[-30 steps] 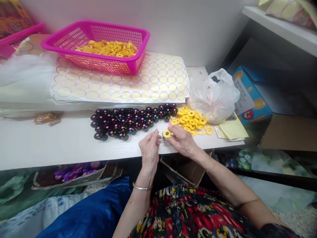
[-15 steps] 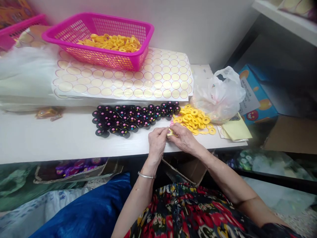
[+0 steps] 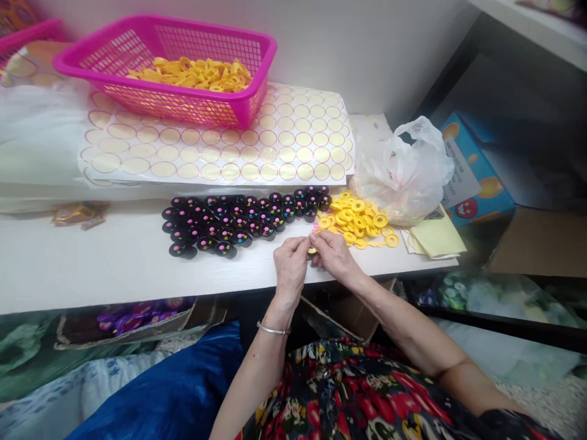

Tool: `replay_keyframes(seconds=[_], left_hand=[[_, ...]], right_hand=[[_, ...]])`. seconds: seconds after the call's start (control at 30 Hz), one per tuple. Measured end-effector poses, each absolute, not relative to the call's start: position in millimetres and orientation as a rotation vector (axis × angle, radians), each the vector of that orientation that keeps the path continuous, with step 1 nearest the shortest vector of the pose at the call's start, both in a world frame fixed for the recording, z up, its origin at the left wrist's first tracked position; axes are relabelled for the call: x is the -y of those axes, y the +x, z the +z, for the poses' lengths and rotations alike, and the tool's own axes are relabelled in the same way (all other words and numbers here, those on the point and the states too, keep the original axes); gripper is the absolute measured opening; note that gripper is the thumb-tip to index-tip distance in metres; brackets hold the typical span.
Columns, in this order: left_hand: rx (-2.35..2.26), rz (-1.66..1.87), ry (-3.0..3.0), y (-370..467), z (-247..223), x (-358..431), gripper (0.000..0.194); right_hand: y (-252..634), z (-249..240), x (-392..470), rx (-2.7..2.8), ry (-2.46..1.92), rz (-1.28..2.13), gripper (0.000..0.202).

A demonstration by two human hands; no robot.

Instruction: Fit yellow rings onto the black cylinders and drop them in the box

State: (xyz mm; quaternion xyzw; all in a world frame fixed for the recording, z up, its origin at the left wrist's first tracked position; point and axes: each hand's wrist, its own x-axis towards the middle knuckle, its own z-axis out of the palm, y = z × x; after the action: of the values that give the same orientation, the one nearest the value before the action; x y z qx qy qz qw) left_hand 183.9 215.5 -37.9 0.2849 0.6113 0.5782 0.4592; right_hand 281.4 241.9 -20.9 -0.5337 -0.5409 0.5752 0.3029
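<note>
Left hand: our left hand (image 3: 290, 266) sat at the front edge of the white surface (image 3: 114, 263), fingers closed in a pinch on one side of a small yellow ring (image 3: 313, 250).
Right hand: our right hand (image 3: 335, 256) met it from the other side, fingers (image 3: 321, 239) also pinched shut on the same ring.
Ring position: it was held between both hands just above the surface edge, mostly hidden by the fingertips, so we could not tell whether anything was stuck to it.
Near the hands: a loose pile of yellow rings (image 3: 356, 221) lay just beyond the right hand; a block of black caps with coloured dots (image 3: 238, 221) lay just beyond the left.
Further back: a sheet of round stickers (image 3: 220, 153) lay under a pink basket (image 3: 160, 73) filled with more yellow rings; a thin plastic bag (image 3: 403, 174) sat to the right, beside yellowish papers (image 3: 433, 238).
Below: open cardboard boxes (image 3: 343, 311) stood under the edge.
Risk, drop: we judged that the ring, pinched right over the edge, could slip and fall into the boxes or onto our lap if either pinch loosened.
Risk, scatter: we judged that a wrist sweeping outward could knock the ring pile or the nearest caps, since both lay close to the hands.
</note>
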Motion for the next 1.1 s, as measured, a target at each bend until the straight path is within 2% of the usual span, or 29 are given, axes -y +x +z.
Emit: replay_keyframes(seconds=[0.3,0.47,0.8,0.93,1.03,1.1], left_hand=[[-1.541,1.408,0.519,192,-40,-218,0.024],[-1.594,1.422,0.658,189,-46,-217,0.023],[-1.480,1.392,0.699,186,-46,-211,0.040],[-1.381,1.376,0.732,176,-43,-206,0.036],[-1.293,1.296,0.841,171,-42,-205,0.050],[-1.311,1.279,0.935,171,-43,-206,0.049]], right_hand=[[279,-35,-246,1.180,-1.330,1.635,0.027],[277,-37,-245,1.157,-1.310,1.614,0.027],[282,-30,-249,1.232,-1.302,1.700,0.038],[290,-21,-250,1.214,-1.302,1.737,0.039],[295,-19,-248,1.159,-1.275,1.757,0.039],[297,-21,-245,1.096,-1.240,1.776,0.037]])
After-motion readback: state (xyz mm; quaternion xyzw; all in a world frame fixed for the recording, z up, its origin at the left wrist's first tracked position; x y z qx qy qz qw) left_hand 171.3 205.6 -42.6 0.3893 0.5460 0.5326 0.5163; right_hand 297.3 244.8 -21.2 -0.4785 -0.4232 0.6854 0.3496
